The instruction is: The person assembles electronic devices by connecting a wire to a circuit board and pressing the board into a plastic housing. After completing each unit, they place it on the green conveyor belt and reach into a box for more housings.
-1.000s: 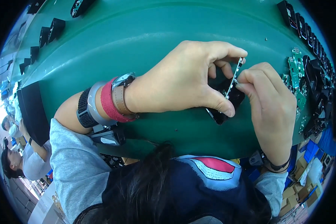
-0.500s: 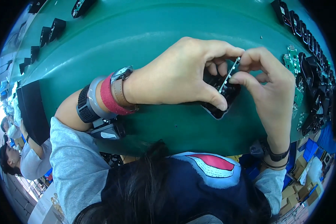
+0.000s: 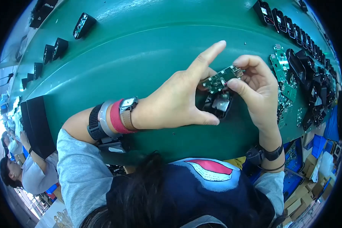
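My right hand pinches a small green circuit board at its right end, thumb in front and fingers behind. The board is tilted, its component side showing. Just below it is a black plastic housing, with a silvery block inside. My left hand is round the housing's left side, its thumb along the lower edge and its index finger stretched out away from me. The other left fingers are partly hidden behind the board and housing.
Loose circuit boards and a heap of black housings lie at the right. A row of black housings runs along the far right; several more stand at the left. A black box is near my left elbow; a person sits beyond.
The board was edge-on within the housing; it is now raised above it with its component side turned into view. My left index finger has straightened, and both hands have shifted slightly left.
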A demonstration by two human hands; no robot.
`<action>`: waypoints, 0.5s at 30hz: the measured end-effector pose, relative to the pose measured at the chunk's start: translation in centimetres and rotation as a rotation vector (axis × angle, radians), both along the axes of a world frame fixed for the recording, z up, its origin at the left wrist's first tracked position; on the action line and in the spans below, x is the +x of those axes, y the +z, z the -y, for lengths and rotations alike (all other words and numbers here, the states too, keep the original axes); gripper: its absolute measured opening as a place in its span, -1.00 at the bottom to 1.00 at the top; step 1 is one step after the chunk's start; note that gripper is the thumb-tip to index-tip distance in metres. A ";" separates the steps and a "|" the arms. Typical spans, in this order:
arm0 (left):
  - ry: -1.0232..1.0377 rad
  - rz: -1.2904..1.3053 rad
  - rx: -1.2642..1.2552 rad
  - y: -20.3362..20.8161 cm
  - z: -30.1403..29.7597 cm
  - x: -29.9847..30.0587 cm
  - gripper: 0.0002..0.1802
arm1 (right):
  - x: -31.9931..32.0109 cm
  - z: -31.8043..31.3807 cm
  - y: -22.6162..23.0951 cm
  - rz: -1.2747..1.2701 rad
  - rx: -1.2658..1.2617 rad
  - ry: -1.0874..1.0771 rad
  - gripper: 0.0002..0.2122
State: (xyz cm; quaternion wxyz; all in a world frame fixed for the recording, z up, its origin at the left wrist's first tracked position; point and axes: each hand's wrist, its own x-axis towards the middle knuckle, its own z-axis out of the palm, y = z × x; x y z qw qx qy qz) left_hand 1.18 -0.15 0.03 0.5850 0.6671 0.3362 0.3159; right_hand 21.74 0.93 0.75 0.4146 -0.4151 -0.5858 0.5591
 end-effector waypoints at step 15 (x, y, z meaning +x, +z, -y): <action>0.175 -0.170 0.399 -0.4 0.9 0.4 0.33 | -0.5 -0.9 1.1 0.322 -0.049 0.009 -0.83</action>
